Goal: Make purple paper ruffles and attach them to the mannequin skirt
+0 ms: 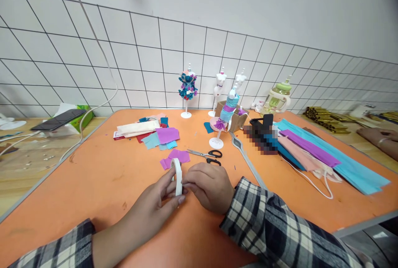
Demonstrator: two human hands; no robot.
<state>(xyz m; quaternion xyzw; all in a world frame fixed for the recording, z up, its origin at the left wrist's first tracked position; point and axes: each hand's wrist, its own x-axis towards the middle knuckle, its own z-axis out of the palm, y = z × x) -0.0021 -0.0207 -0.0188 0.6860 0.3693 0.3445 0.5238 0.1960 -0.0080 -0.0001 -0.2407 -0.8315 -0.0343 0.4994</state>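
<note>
My left hand (155, 201) grips a white roll of tape (177, 175), held on edge just above the orange table (93, 177). My right hand (209, 186) is curled, its fingertips pinched against the roll's right side. Both sleeves are black-and-white plaid. Black-handled scissors (207, 156) lie just beyond my right hand. Purple paper pieces (175, 158) lie behind the tape.
A pile of coloured paper scraps (152, 133) sits at mid-left. Small mannequin stands (187, 90) (226, 112) stand at the back by a wire grid wall. Long crepe sheets (323, 154) lie at right. A phone (59, 119) rests at left. Another person's hand (379, 137) is at far right.
</note>
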